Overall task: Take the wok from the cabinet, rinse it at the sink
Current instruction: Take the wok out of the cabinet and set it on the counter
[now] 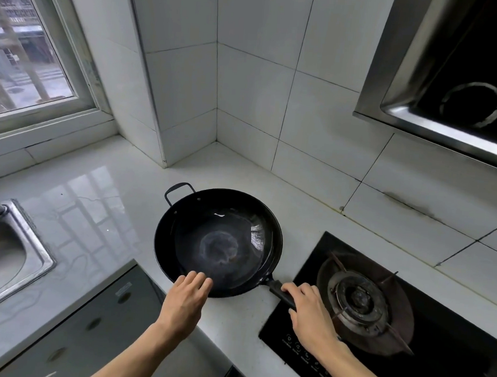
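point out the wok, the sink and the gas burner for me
wok (218, 244), head view, on the centre of its dark inner bottom
sink (41, 252), head view, on its steel rim at the right edge
gas burner (361, 298), head view, on its round cap

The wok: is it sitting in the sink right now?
No, the wok rests on the white countertop between the sink and the gas stove.

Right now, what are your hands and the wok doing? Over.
Right hand grips wok's long handle. Left hand rests on wok rim. Wok sits on countertop, sink off left. Nothing between.
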### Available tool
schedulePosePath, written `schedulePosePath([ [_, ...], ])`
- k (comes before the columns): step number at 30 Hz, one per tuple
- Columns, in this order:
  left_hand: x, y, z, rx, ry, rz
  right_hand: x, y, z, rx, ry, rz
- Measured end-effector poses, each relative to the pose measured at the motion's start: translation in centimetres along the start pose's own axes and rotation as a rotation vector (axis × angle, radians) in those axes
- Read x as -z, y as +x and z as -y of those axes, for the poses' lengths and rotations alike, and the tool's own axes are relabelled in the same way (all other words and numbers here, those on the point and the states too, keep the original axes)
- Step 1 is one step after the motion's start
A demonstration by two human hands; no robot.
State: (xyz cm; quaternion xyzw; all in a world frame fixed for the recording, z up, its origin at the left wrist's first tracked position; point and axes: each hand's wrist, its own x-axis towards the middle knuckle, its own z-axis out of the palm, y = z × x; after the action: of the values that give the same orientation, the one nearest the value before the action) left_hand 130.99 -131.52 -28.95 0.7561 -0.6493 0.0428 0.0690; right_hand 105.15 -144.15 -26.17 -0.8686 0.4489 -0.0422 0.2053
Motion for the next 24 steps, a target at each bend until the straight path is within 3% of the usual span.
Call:
schedulePosePath([
  [14, -1.8, -1.3, 0.5, -0.01, -0.045, 0.014, -1.6, -2.4, -0.6, -0.024, -0.007, -0.043],
  [24, 1.4, -4.5, -3.4, 0.109, -0.042, 0.019, 0.6, -8.4, -1.9, -0.014, -0.015, -0.134],
])
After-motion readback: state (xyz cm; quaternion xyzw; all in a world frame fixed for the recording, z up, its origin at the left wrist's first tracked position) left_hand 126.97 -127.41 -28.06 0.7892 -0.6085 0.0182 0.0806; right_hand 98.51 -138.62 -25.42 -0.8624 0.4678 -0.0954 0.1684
